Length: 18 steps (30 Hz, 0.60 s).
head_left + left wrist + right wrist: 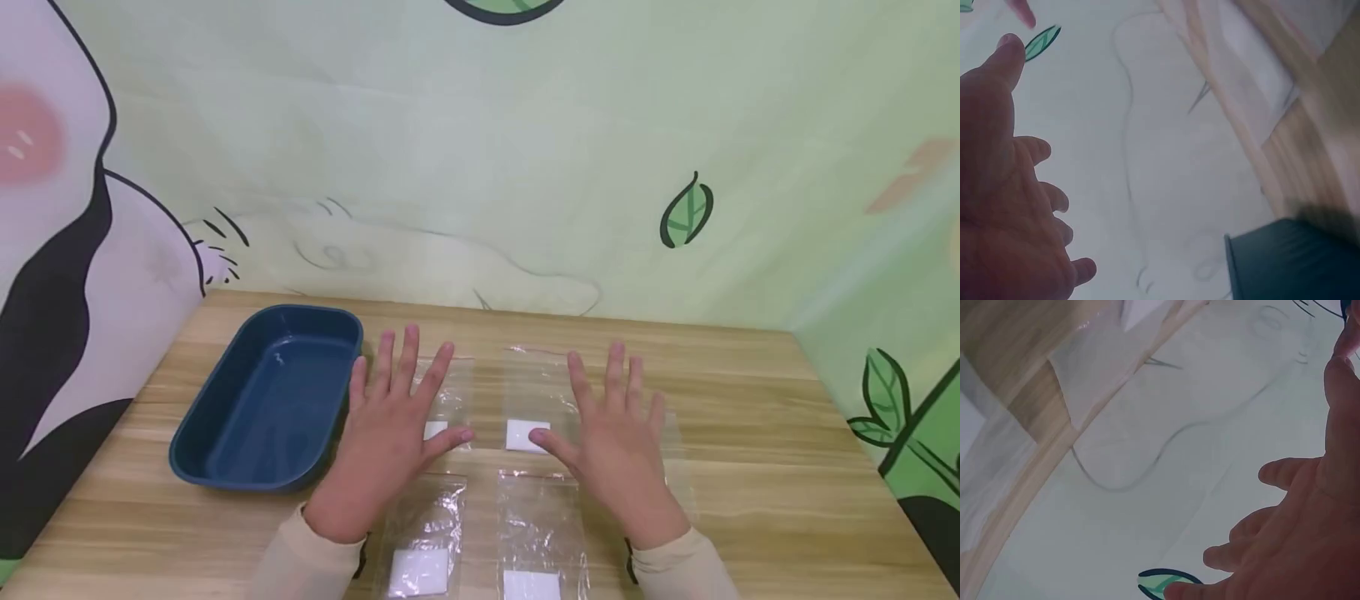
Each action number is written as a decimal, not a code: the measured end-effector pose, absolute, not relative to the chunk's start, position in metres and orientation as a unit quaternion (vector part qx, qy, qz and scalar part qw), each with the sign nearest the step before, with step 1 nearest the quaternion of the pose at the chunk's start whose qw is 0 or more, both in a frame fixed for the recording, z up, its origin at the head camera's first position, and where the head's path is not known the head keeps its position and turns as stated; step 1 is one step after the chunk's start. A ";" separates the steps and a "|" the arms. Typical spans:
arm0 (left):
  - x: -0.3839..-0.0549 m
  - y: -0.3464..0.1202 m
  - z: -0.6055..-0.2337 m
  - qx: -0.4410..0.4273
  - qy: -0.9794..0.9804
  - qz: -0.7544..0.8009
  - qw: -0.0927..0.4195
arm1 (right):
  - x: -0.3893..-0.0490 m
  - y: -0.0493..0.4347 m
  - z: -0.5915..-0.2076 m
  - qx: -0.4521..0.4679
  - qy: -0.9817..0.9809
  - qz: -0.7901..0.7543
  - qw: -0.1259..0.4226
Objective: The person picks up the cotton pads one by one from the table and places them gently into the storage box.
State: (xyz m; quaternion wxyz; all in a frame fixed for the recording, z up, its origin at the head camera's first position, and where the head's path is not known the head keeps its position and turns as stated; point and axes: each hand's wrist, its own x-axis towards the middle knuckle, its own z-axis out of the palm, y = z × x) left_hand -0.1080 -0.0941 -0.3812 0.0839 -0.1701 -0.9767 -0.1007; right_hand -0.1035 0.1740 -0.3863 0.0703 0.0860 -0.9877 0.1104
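My left hand point(390, 433) is held over the table with fingers spread and straight, holding nothing. Likewise my right hand point(618, 442) has its fingers spread, with nothing in it. Below and between them lie several clear zip bags, each visible white piece at a bag's lower part. The back left bag point(456, 387) is partly covered by the left hand; the back middle bag point(532, 379) shows a white piece point(521, 435) near the right thumb. Closer to me are a front left bag point(431, 517) and a front middle bag point(536, 525). Another bag point(681, 458) is mostly hidden behind the right hand.
A dark blue rectangular tray point(225, 482) stands on the wooden table point(780, 450), left of the left hand. A printed cloth backdrop point(465, 150) with leaves and a cartoon animal rises along the table's back edge and sides.
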 end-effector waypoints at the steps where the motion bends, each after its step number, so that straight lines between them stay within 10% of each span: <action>1: -0.108 -0.096 -0.379 -0.167 -0.977 -0.101 0.084 | -0.103 0.176 -0.385 0.085 -0.987 0.113 0.071; 18: -0.089 -0.147 -0.370 -0.149 -0.977 -0.120 0.090 | -0.094 0.211 -0.383 0.064 -0.982 0.171 0.050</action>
